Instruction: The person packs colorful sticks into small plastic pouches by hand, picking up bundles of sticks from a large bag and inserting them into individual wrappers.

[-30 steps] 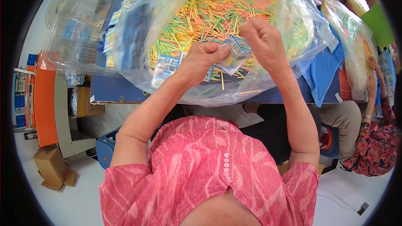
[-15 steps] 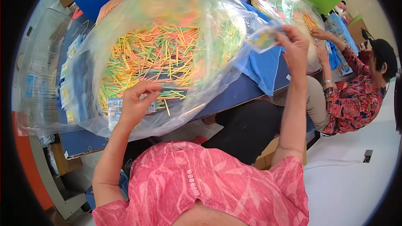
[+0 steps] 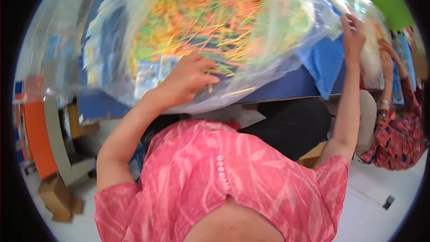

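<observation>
My left hand (image 3: 190, 79) is over the near edge of a large clear plastic bag (image 3: 281, 71), its thumb and fingers apart and slightly curled beside a few loose sticks. Many thin yellow, green, pink and orange sticks (image 3: 201, 13) fill the bag's opening. Blue-and-white printed packets (image 3: 148, 75) lie by my left wrist, partly covered by it. Off to the right, my right hand (image 3: 354, 29) is raised above a blue cloth (image 3: 323, 65), fingers apart, beside a blurred clear packet (image 3: 332, 26). I make out nothing held in either hand.
A blue table (image 3: 286, 87) runs under the bag. More packets (image 3: 95, 49) stand at the left near a clear plastic bin (image 3: 56, 54). At the right, a co-worker's hands (image 3: 389, 58) touch another filled bag (image 3: 371, 40). A cardboard box (image 3: 56, 195) sits on the floor.
A packet first held between my hands went right in my right hand and has left its fingers. My left hand has moved back over the sticks. The camera view has swung.
</observation>
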Demonstrator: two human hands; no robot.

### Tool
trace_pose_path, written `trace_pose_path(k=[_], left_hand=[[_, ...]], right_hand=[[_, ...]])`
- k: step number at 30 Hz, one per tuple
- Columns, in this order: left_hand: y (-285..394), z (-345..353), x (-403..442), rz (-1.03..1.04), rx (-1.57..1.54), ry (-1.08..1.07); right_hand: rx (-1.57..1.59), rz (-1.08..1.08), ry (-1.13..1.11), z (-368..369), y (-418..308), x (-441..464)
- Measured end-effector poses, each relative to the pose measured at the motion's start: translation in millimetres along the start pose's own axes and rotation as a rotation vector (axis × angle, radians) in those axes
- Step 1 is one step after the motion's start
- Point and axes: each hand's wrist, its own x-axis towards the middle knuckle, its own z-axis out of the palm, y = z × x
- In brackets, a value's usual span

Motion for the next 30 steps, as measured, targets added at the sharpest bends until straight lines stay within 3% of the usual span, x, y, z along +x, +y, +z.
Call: trace_pose_path(k=[3,5,7,9,10,13,17,21,24,30], left_hand=[[-4.6,4.9,-1.3,0.061,0.051,0.041],[-3.5,6.3,-4.8,0.091,0.093,0.131],[-6.6,2.6,-5.7,0.111,0.121,0.175],[-11.3,-0.6,-5.8,-0.110,0.183,0.198],[-13.2,-1.9,-6.3,-0.222,0.211,0.213],[-24.6,-0.1,-1.0,-0.302,0.152,0.336],[-25.2,5.2,18.8,-0.343,0.065,0.366],[-26.0,3.1,23.0,-0.305,0.129,0.382],[-26.6,-3.8,17.0,-0.284,0.169,0.396],[-39.7,-8.0,-3.7,-0.269,0.122,0.422]], right_hand=[[0.163,-0.091,-0.015,-5.3,-96.4,-18.4],[0.351,-0.315,-0.201,3.0,-152.1,-35.5],[0.440,-0.374,-0.564,26.8,-183.1,-55.7],[0.394,-0.336,-0.891,48.4,-213.5,-70.1],[0.392,-0.347,-0.894,57.9,-223.5,-74.8],[0.217,-0.450,-0.901,82.0,-238.7,-71.9],[0.102,-0.292,-0.787,106.8,-229.2,-46.9],[-0.031,-0.450,-0.689,126.3,-231.5,-27.2],[0.081,-0.920,-0.744,148.3,-232.6,-19.8],[0.034,-0.894,-0.869,163.5,-233.4,-19.4]])
